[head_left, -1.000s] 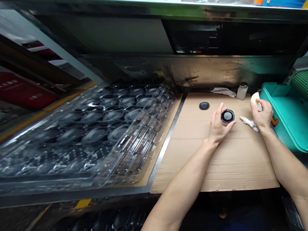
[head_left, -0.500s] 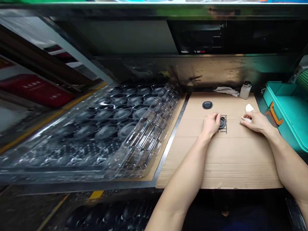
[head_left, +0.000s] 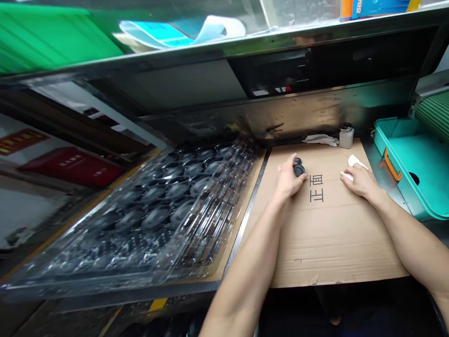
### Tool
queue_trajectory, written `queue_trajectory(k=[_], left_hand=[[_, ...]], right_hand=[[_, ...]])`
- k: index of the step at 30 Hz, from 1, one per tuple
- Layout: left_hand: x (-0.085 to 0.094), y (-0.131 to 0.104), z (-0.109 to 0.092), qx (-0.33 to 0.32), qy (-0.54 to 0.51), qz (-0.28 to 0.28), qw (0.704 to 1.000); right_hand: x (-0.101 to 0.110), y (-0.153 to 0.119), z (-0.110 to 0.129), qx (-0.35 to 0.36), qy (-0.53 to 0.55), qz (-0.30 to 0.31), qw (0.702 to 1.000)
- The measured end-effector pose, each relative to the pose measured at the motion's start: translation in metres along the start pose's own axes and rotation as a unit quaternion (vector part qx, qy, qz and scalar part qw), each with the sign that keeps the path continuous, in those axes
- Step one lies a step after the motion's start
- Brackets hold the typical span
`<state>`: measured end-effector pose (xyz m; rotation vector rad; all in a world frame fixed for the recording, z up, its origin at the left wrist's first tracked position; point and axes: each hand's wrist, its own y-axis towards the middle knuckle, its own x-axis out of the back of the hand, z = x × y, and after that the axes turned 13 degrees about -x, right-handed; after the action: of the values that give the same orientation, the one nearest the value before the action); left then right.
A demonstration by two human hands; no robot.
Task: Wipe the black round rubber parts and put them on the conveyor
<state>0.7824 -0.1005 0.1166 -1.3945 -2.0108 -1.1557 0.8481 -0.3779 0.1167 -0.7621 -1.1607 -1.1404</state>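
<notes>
My left hand (head_left: 288, 178) is closed on a small black round part (head_left: 299, 170) above the cardboard sheet (head_left: 326, 238). A second black part (head_left: 297, 161) shows right behind it, by my fingertips; whether I hold that one too is unclear. On the right side of the cardboard, my right hand (head_left: 358, 180) pinches a white piece (head_left: 346, 176). Another white, rounded piece (head_left: 355, 161) shows just beyond those fingers. Printed characters lie between my two hands.
Clear plastic trays (head_left: 154, 215) with many black round parts are stacked at the left. A teal bin (head_left: 403, 187) with an orange latch stands right. A bottle (head_left: 346, 135) and white glove (head_left: 320, 139) lie behind the cardboard. A metal shelf (head_left: 196, 51) spans above.
The view has tilted and shifted. My left hand has moved left and away from me with the black part, off the printed characters, to the other black part. My right hand still holds the white piece.
</notes>
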Motion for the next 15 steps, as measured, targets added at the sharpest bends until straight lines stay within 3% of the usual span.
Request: queue_trajectory(k=[2, 5, 8, 11, 13, 15], left_hand=[[0.012, 0.022, 0.019, -0.013, 0.037, 0.007, 0.999], [0.021, 0.046, 0.037, -0.031, 0.061, 0.075, 0.995], [0.017, 0.057, 0.035, -0.065, 0.095, 0.111, 0.987], [0.001, 0.067, -0.001, -0.160, 0.117, 0.043, 0.979], [-0.017, 0.072, -0.048, -0.242, 0.078, 0.000, 0.967], [-0.041, 0.076, -0.111, -0.316, 0.004, 0.023, 0.949]], right_hand=[[-0.002, 0.000, 0.001, -0.001, -0.004, 0.001, 1.000], [-0.002, -0.003, 0.004, -0.006, -0.004, 0.003, 1.000], [0.001, -0.010, 0.008, -0.012, -0.004, 0.013, 1.000], [0.002, -0.013, 0.013, -0.005, -0.004, 0.024, 1.000], [0.000, -0.012, 0.016, -0.001, 0.005, 0.025, 1.000], [-0.002, -0.011, 0.018, -0.012, 0.026, 0.033, 0.999]])
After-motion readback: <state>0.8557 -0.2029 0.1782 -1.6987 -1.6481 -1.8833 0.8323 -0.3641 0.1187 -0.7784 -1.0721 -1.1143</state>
